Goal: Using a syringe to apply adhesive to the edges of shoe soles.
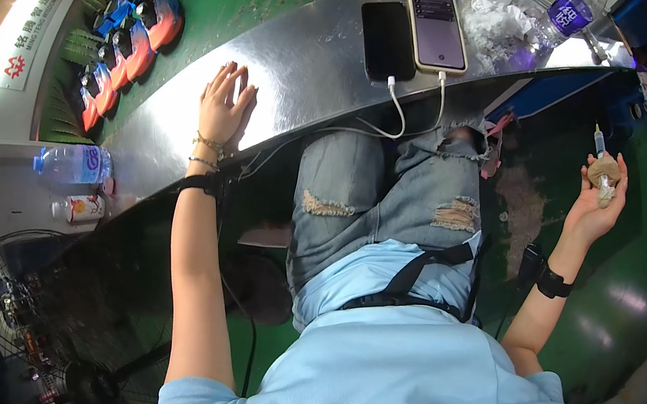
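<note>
My left hand (223, 107) lies palm down on the shiny metal bench top (301, 60), its fingers stretched out and slightly apart. Nothing is in it. Out to the right, above the green floor, my right hand (598, 209) is closed around a small dispenser (600, 143) like a syringe, with a clear barrel and a thin yellowish tip pointing away from me. A tan, crumpled wad (604, 171) is wrapped about or held against its middle. Clear material shows below the wad; I cannot tell whether it belongs to the dispenser.
A black phone (388, 40) and a lit phone (437, 31) lie on the bench with white cables. Crumpled white tissue (496, 30) and a purple-labelled bottle (570, 14) are beyond. Orange-and-blue shoes (133, 46) line the left. Bottles (73, 163) and a fan (83, 383) stand nearer.
</note>
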The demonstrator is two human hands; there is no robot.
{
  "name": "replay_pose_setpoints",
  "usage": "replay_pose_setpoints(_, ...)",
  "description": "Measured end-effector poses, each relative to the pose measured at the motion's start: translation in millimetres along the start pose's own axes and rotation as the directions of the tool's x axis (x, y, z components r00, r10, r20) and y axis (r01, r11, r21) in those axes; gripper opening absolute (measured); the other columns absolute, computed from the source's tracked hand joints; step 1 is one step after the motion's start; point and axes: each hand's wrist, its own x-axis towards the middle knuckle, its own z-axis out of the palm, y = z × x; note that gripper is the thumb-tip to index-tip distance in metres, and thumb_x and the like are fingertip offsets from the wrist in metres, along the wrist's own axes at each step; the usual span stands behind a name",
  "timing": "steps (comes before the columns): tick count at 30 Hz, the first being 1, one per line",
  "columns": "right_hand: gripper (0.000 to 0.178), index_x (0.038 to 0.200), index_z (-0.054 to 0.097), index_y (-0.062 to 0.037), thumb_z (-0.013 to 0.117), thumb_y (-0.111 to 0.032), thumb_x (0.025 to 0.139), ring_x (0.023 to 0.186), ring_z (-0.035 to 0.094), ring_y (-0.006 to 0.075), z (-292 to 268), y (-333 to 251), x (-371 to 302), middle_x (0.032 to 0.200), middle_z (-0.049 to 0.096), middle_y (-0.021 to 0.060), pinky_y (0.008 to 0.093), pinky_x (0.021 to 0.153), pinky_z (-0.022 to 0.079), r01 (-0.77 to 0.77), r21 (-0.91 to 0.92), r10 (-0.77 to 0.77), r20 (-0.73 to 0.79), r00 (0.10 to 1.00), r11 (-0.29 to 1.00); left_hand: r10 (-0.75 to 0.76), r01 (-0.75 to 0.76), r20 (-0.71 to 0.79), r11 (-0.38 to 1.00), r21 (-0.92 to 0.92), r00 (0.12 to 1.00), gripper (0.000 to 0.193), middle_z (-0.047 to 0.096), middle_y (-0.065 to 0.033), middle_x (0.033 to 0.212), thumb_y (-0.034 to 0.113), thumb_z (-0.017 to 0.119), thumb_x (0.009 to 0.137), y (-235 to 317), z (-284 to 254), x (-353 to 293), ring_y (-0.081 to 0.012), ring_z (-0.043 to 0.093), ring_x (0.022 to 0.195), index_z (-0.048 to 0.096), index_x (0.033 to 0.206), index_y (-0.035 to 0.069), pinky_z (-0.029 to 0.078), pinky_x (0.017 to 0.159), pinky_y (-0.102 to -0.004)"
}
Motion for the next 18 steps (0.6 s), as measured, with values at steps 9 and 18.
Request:
replay_pose_setpoints(9,0.042,0.12,0.044,-0.001,0.033,-0.03,0.092,0.091,0.056,0.0243,-1.1,10.5,12.9,0.108,0.053,0.0147,0.032,0.077,0.045,-0.087,0.05,0.09,-0.041,0.995,0.995,-0.057,0.056,0.042,0.998,0.007,0.998,0.039,0.046,-0.0131,0.127,0.021,0.058,0.079,-7.8,-7.9,2.3,-0.0303,0.038,0.122,0.054,0.115,0.005,0.03,0.1,-0.0389)
replay_pose_setpoints(18,0.038,0.111,0.047,0.0009,0.033,-0.028,0.09,0.08,0.057,0.0243,27.9,23.2,50.7,0.101,0.052,0.0158,0.0313,0.068,0.046,-0.039,0.187,0.006,0.173,0.985,0.982,-0.122,0.119,0.132,0.992,0.031,0.984,0.041,0.044,-0.0168,0.129,0.018,0.058,0.079,10.9,-14.4,13.0,-0.0318,0.035,0.123,0.051,0.118,0.005,0.024,0.102,-0.0413)
